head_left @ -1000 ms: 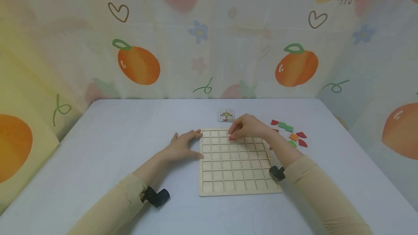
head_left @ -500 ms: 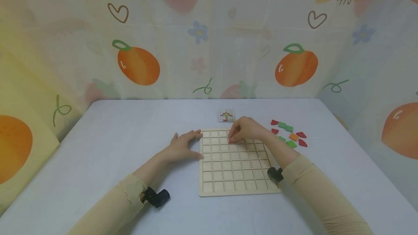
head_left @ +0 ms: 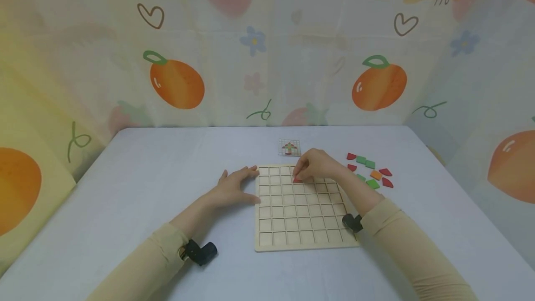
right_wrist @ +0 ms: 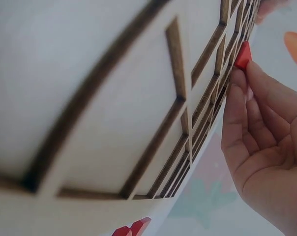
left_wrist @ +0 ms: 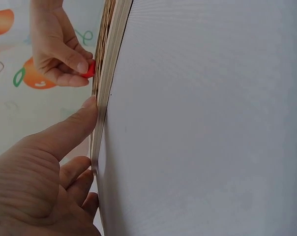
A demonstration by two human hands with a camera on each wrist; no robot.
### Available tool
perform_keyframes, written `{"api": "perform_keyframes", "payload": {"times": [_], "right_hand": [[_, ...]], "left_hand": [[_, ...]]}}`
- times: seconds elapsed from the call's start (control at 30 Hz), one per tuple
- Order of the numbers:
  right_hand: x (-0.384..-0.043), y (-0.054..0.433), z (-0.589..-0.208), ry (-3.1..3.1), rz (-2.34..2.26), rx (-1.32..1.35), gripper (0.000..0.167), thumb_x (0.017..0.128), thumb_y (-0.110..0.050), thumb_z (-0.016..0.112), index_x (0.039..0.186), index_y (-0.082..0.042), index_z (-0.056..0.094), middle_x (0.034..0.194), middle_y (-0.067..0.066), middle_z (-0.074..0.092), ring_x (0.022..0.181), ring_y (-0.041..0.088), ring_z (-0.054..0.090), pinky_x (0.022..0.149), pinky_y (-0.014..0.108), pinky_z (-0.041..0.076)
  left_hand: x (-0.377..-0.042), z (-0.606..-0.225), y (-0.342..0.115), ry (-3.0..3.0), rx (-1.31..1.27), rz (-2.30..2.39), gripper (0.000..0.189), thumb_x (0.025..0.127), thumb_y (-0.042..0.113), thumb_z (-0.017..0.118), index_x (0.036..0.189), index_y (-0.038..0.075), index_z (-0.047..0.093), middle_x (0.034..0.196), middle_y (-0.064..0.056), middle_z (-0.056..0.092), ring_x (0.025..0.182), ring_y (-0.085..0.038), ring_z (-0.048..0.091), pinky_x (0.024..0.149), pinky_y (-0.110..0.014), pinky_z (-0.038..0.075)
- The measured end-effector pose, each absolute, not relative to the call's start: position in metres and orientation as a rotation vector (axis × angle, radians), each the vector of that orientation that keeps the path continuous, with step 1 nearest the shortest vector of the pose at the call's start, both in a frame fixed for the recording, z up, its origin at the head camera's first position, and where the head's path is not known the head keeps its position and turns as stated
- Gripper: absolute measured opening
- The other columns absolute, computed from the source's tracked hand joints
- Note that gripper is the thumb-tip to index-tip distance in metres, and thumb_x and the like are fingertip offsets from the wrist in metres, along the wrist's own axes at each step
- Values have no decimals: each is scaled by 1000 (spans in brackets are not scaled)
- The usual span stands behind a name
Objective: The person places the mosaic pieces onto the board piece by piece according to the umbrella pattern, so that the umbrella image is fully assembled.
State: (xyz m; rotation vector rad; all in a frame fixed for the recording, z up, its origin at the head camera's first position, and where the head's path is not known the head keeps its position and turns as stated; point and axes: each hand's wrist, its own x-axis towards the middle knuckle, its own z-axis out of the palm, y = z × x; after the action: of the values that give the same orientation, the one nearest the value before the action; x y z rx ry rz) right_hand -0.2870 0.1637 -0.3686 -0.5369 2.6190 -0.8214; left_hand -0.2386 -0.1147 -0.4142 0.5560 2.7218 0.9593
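A square wooden grid board lies on the white table. My right hand is over its far rows and pinches a small red tile between thumb and fingers. In the head view that red piece shows just below the fingertips, right at the grid cells. My left hand lies along the board's left edge, thumb and fingertips touching the rim with the fingers spread. In the left wrist view the left thumb meets the edge of the board.
Right of the board lie several loose tiles: red quarter-round ones, green ones and an orange square. Behind the board is a small pattern card with a gridded picture. A printed curtain hangs beyond the table.
My right hand has shifted slightly down with the red tile, then up a little, staying over the same cells. My left hand has stayed in place.
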Motion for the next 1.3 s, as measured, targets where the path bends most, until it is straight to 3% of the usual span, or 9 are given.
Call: {"api": "perform_keyframes", "payload": {"times": [0.7,1.0,1.3], "right_hand": [[-287,165,-367,2620,-820,-515,9,86,-12,75,94,-13,79,90,1,77,83,12,62,79,25,51],[-293,185,-360,2644,-897,-519,22,89,-18,71,109,-9,75,101,6,75,89,16,66,82,31,56],[-298,225,-342,2679,-1015,-370,33,94,-22,65,123,-6,68,122,13,71,104,27,70,98,46,55]], "left_hand": [[-240,-416,-116,2714,548,974,80,76,37,82,144,12,49,161,-2,38,154,-33,25,120,-70,-5],[-240,-416,-116,2711,558,972,81,76,38,82,145,12,48,161,-2,37,154,-33,25,120,-70,-4],[-241,-417,-116,2713,580,972,80,76,38,82,145,12,48,161,-3,37,153,-33,26,119,-71,-4]]}}
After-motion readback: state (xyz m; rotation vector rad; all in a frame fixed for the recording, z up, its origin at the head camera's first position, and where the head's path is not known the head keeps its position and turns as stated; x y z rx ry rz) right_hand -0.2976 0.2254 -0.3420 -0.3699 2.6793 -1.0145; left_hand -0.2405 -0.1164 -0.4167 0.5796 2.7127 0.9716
